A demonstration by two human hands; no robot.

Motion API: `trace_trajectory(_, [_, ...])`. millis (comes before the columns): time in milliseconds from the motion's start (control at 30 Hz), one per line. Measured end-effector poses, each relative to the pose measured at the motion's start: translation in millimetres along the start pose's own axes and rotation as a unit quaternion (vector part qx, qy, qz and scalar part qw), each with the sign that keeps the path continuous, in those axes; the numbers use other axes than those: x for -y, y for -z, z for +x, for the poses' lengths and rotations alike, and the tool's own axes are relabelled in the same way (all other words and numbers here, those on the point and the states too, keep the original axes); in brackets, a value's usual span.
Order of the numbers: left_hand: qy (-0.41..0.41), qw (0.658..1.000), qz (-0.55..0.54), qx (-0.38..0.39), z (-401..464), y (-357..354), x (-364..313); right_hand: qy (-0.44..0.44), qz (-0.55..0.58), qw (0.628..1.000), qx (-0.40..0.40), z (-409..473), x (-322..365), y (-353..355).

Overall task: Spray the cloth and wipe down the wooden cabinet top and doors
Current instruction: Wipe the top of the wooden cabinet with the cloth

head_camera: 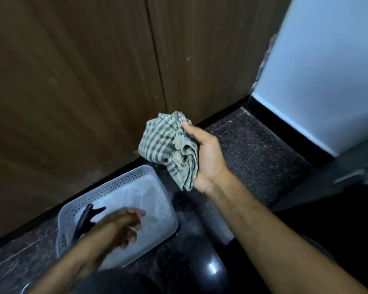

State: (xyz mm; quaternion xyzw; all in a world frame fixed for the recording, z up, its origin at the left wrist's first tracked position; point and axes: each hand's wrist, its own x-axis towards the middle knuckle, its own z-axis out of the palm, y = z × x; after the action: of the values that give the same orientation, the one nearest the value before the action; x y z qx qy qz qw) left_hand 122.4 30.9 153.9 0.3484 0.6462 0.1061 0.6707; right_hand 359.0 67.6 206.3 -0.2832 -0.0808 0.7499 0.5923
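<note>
The right hand [208,158], palm turned left with the forearm reaching up from the lower right, has its fingers wrapped around a bunched striped cloth [170,149] held before the wooden cabinet doors [72,81]. The left hand [123,225], blurred, hangs over a white perforated basket [115,187] on the floor, its fingers loosely spread, perhaps touching the dark spray nozzle [85,219] there.
</note>
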Motion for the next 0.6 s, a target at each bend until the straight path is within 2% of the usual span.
trace_trajectory(67, [-0.121, 0.986, 0.117, 0.017, -15.1, -14.6, -46.7, 0.043, -0.003, 0.999, 0.008, -14.9, 27.4, -10.5])
trace_trajectory(200, [-0.254, 0.946, 0.190, 0.071, -42.7, -69.5, -128.6, 0.132, -0.025, 0.991, -0.012, -54.4, 86.1, -29.0])
trace_trajectory(400, [-0.354, 0.904, 0.199, 0.132, -85.5, -154.6, -197.3, 0.277, -0.111, 0.946, -0.126, -119.8, 160.9, -53.3])
trace_trajectory(533, [-0.416, 0.872, 0.181, 0.185, -107.0, -219.3, -211.7, 0.335, -0.122, 0.921, -0.156, -173.9, 193.9, -55.2])
trace_trajectory(600, [-0.422, 0.868, 0.158, 0.209, -114.7, -251.7, -207.0, 0.361, -0.120, 0.910, -0.168, -197.7, 205.4, -53.3])
